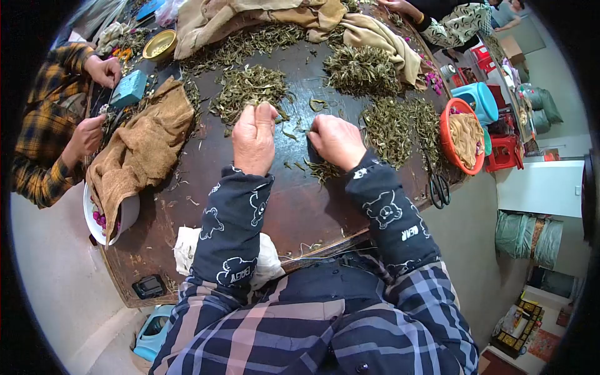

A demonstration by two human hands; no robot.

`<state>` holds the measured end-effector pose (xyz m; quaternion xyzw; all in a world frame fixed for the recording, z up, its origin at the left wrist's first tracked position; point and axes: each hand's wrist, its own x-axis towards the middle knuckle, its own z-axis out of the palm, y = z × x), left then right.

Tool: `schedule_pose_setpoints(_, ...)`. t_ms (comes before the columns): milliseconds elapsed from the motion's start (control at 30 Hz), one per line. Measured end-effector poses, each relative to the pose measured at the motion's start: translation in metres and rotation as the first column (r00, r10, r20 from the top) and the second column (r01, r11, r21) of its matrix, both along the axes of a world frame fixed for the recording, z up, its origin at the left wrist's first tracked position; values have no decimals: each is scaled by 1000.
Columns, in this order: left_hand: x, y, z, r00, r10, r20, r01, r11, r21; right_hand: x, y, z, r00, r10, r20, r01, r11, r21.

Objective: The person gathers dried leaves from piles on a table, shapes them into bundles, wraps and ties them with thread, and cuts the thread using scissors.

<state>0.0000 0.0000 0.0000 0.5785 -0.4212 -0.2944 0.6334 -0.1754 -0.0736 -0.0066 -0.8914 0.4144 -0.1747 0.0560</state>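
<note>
My left hand [255, 139] is closed in a pinch at the near edge of a pile of dried greenish leaves [247, 87]; whatever lies between the fingertips is too small to make out. To its right, my right hand [338, 141] is curled over the table with the fingertips tucked under, so its contents are hidden. A few loose leaves [317, 104] lie on the shiny tabletop between and beyond the hands. Close beside the right hand spreads another leaf pile [387, 132], and a taller leaf bundle heap [361, 70] stands behind it.
Black-handled scissors [440, 190] lie at the right edge, near an orange basin [445, 134] holding cloth. A brown cloth [140, 147] drapes over a white bucket [129, 215] at left. A co-worker's hands [84, 137] work near a blue box [129, 89]. Another person's arm [406, 9] reaches in at the back.
</note>
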Motion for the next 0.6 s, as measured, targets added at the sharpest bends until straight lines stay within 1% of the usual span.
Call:
schedule_pose_setpoints(67, -8, -3, 2, 991, -69, -114, 75, 996, 53, 6, -5, 18, 999, -10, -38, 16, 986, 167)
schedule_pose_setpoints(133, -16, -1, 3, 958, -130, -254, 161, 981, 105, 8, -5, 35, 995, -16, -101, 49, 940, 339)
schedule_pose_setpoints(167, -18, 0, 1, 957, -132, -258, 164, 981, 107, 8, -6, 36, 994, -18, -105, 53, 938, 341)
schedule_pose_setpoints(233, -20, 1, -5, 841, -296, -453, 369, 926, 79, 8, -11, 36, 980, 127, 153, -158, 965, 209)
schedule_pose_setpoints(300, -21, 2, -9, 659, -424, -621, 548, 836, 10, 7, -13, 37, 878, 295, 376, -327, 945, 22)
schedule_pose_setpoints(333, -21, 3, -8, 658, -424, -623, 550, 835, 13, 5, -12, 39, 879, 292, 376, -324, 946, 25)
schedule_pose_setpoints(400, -17, 5, -1, 781, -427, -456, 517, 852, 88, -5, -7, 47, 848, 181, 498, -313, 930, 194)
schedule_pose_setpoints(467, -12, 6, 4, 867, -422, -264, 470, 869, 153, -16, -2, 52, 803, 50, 594, -316, 881, 353)
schedule_pose_setpoints(500, -9, 5, 2, 867, -422, -264, 470, 869, 155, -22, -1, 52, 802, 49, 595, -316, 880, 354)
schedule_pose_setpoints(533, -6, 4, 1, 887, -403, -223, 435, 893, 113, -30, 0, 52, 856, -44, 515, -233, 857, 461)
schedule_pose_setpoints(600, 1, 1, 0, 923, -356, -146, 362, 932, 21, -44, 1, 52, 926, -209, 316, -43, 769, 637)
